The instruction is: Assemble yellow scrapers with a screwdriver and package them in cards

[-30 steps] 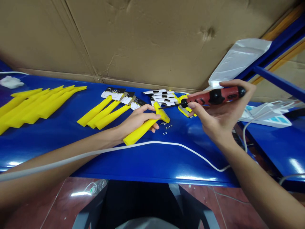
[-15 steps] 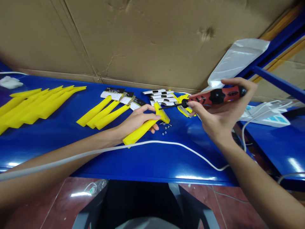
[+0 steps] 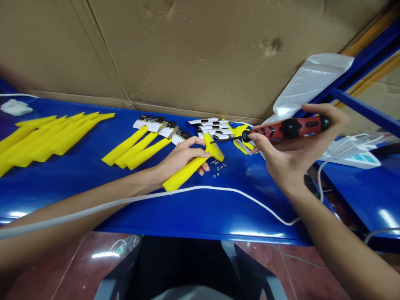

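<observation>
My left hand [image 3: 187, 158] is closed around a yellow plastic scraper [image 3: 184, 173] with a T-shaped head, its handle slanting down to the left. In my right hand [image 3: 287, 162] is a red and black screwdriver [image 3: 287, 128], its butt end against my fingers. The dark shaft points left, and its tip is at the scraper's head; whether it sits on a screw is too small to tell. Small screws and nuts [image 3: 218, 167] lie on the blue table just below the head.
Several yellow scrapers with black-and-white card sleeves [image 3: 140, 146] lie left of my hand. Farther left is a row of yellow handles [image 3: 56, 141]. White card sleeves [image 3: 212, 125] and yellow heads [image 3: 243, 139] lie behind. A white cable [image 3: 218, 187] crosses the table [image 3: 200, 216].
The screwdriver and my right hand have shifted slightly to the right. My left hand still holds the scraper in nearly the same place. The whole view has moved a little.
</observation>
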### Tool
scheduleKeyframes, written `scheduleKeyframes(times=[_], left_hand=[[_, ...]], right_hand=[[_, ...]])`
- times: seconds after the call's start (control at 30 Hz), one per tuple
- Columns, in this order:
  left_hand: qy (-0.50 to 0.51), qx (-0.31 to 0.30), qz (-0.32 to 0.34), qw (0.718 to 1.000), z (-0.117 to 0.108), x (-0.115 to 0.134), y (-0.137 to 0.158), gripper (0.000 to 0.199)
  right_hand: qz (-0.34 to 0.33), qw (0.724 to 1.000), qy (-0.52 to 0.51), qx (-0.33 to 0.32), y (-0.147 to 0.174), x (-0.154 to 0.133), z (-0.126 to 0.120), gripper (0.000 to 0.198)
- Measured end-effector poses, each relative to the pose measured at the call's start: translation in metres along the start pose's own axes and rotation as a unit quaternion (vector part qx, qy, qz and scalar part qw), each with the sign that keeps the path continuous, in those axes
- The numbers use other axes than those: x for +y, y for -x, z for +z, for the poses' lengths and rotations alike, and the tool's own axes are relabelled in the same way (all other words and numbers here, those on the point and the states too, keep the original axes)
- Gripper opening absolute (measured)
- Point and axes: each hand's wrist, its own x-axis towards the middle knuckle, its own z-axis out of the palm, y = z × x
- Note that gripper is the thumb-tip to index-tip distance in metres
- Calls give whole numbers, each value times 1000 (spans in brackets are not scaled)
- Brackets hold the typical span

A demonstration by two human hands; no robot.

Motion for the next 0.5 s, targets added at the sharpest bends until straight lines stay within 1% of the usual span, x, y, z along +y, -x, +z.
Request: scheduleKeyframes(times=[0.07, 0.13, 0.3, 0.4, 0.5], left_hand=[[-3, -6, 2, 1000, 0, 2, 1, 33], [-7, -8, 9, 1000, 2, 4, 4, 33], [-2, -6, 38, 999, 9, 8, 12, 37], [32, -1, 67, 997, 13, 7, 14, 42], [63, -6, 87, 994, 14, 4, 13, 44]], right_hand=[[-41, 997, 43, 54, -1, 1, -1, 78], [-49, 996, 43, 54, -1, 3, -1, 76], [-16, 998, -28, 48, 1, 4, 1, 81], [2, 996, -42, 80, 4, 2, 5, 77], [3, 992, -45, 115, 5, -1, 9, 71]])
